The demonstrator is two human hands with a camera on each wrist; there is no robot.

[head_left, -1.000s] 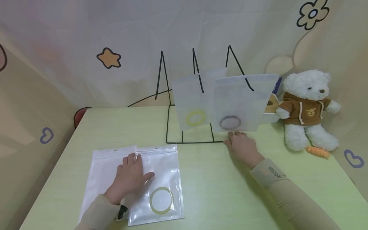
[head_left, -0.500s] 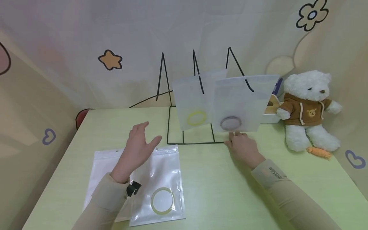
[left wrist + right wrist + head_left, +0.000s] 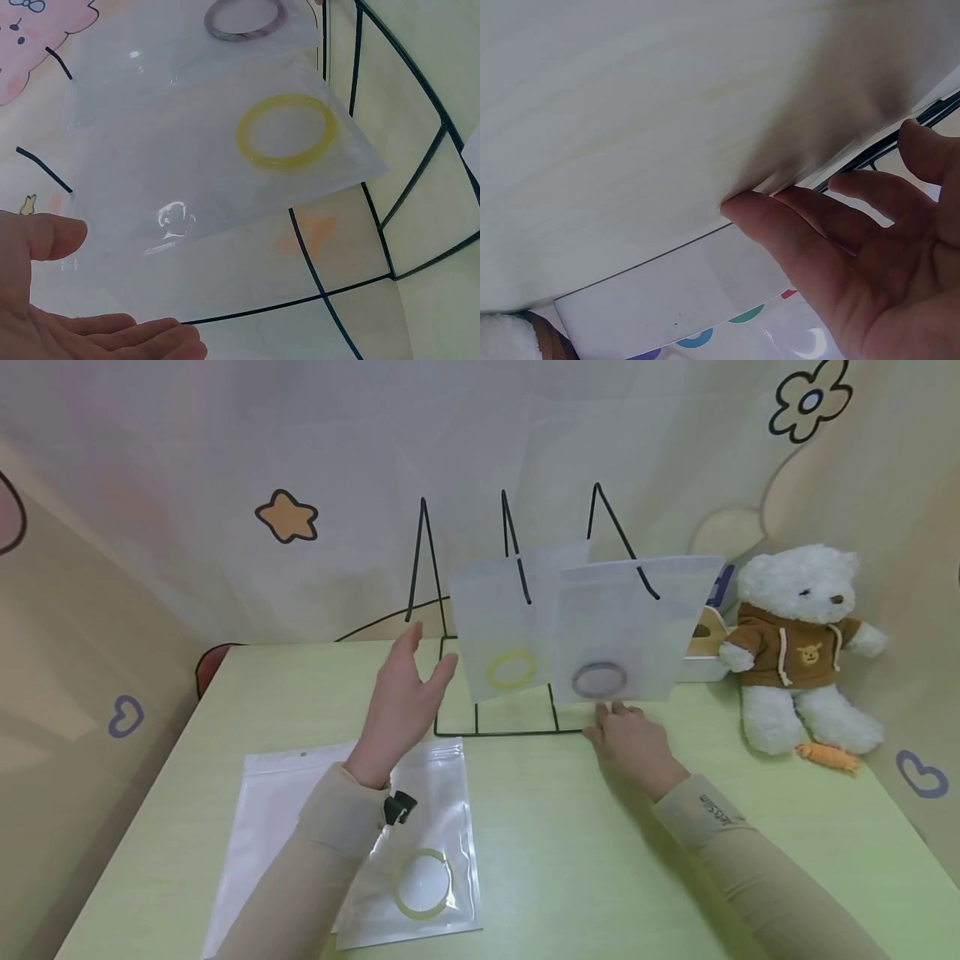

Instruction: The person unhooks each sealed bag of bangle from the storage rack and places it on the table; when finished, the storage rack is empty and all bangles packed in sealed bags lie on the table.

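A black wire rack [image 3: 517,732] with three upright hooks stands at the back of the table. A translucent zip bag with a yellow bangle [image 3: 512,670] hangs from its middle hook, and another with a grey-purple bangle [image 3: 599,680] hangs from the right hook. My left hand [image 3: 401,710], fingers extended and holding nothing, is raised just left of the hanging bags, below the left hook [image 3: 416,560]. My right hand [image 3: 637,747] rests at the rack's front base bar, fingertips touching the table and thumb [image 3: 922,154] by the bar.
Two zip bags overlap at the table's front left: one holds a pale yellow-green bangle [image 3: 422,883], while the contents of the whitish bag [image 3: 262,827] are hidden. A white teddy bear [image 3: 810,643] with a small orange carrot toy [image 3: 828,757] sits at right, beside a white box [image 3: 702,670].
My left hand has lifted off the flat bags and moved forward and right, up toward the rack. My right hand stays at the base bar. The hanging bags have not moved.
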